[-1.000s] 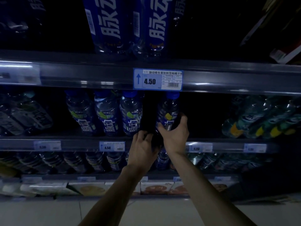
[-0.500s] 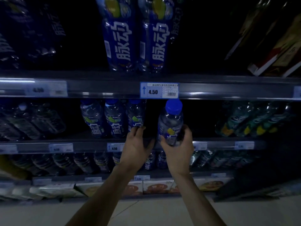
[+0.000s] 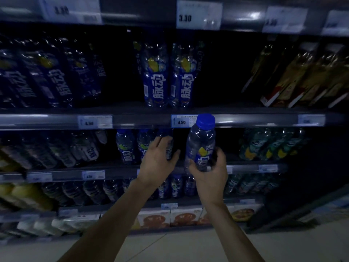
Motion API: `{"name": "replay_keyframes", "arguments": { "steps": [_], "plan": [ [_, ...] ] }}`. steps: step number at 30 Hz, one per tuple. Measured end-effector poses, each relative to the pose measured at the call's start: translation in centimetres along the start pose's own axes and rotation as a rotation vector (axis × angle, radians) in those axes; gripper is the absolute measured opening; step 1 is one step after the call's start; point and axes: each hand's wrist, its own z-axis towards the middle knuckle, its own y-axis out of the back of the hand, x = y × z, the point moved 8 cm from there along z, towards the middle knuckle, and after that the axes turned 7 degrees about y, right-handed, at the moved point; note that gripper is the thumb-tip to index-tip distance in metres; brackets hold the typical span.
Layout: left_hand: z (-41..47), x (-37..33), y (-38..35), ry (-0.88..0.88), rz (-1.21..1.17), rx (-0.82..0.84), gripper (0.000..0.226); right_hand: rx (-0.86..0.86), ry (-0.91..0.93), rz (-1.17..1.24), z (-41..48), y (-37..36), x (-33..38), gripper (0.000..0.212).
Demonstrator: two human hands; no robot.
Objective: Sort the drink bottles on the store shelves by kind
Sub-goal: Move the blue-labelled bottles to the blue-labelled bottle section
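My right hand (image 3: 209,173) grips the lower part of a small clear bottle with a blue cap and yellow-marked blue label (image 3: 201,140), upright in front of the middle shelf. My left hand (image 3: 157,160) is open, fingers spread, just left of it and touching nothing I can make out. Behind that hand stand three small blue-label bottles with green marks (image 3: 132,146) on the middle shelf. Two tall blue-label bottles with yellow marks (image 3: 168,76) stand on the shelf above.
Dark blue bottles (image 3: 47,72) fill the upper shelf's left; yellow cartons (image 3: 302,76) lean at its right. Green-label bottles (image 3: 270,144) sit right on the middle shelf, pale ones (image 3: 56,152) left. Price tags line the shelf rail (image 3: 56,121). Boxes (image 3: 170,218) sit at the bottom.
My right hand has pulled the yellow-marked bottle out of the middle shelf and lifted it. My left hand has let go and opened. The view has tilted upward.
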Motion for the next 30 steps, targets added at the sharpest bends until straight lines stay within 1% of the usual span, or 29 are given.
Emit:
{"name": "replay_keyframes", "arguments": {
  "steps": [4,8,11,15,17,19,22,26,30],
  "plan": [
    [1.1,-2.5,2.1,-0.056,0.038,-0.048,0.049,-0.027,0.047,-0.018,2.4,0.5,3.4,0.069],
    [2.9,-4.8,3.4,-0.094,0.102,-0.086,0.052,-0.037,0.042,0.012,5.4,1.0,5.7,0.066],
    [4.3,-6.5,3.8,-0.132,0.139,-0.087,0.052,-0.056,0.057,0.035,7.8,1.8,7.2,0.059],
    [6.1,-8.3,3.1,-0.161,0.221,-0.050,0.055,-0.045,0.051,0.047,10.5,2.6,8.4,0.064],
    [6.7,-9.1,2.7,-0.174,0.239,-0.046,0.056,-0.047,0.071,0.043,11.9,2.9,9.2,0.063],
    [7.3,-9.4,2.4,-0.162,0.238,-0.043,0.057,-0.049,0.099,0.029,13.4,3.2,9.8,0.062],
    [7.9,-9.1,1.7,-0.117,0.286,-0.029,0.060,-0.021,0.091,0.015,14.9,3.0,9.7,0.062],
    [8.1,-8.2,1.1,-0.093,0.346,-0.026,0.059,0.033,0.075,0.011,16.3,2.0,9.5,0.071],
    [7.8,-7.2,0.3,-0.063,0.381,0.009,0.059,0.064,0.085,0.021,17.7,1.1,10.0,0.065]
  ]
}}
